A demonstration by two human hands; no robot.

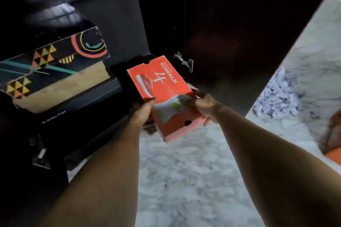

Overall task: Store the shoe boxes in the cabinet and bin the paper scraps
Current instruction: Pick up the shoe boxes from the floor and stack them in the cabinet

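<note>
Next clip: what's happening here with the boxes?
A person holds an orange cardboard shoe box in both hands, left hand and right hand gripping its near end, far end pointing into the dark open cabinet. A black patterned shoe box already sits stacked on another dark box on the left. A pile of crumpled white paper scraps lies on the marble floor, not binned.
</note>
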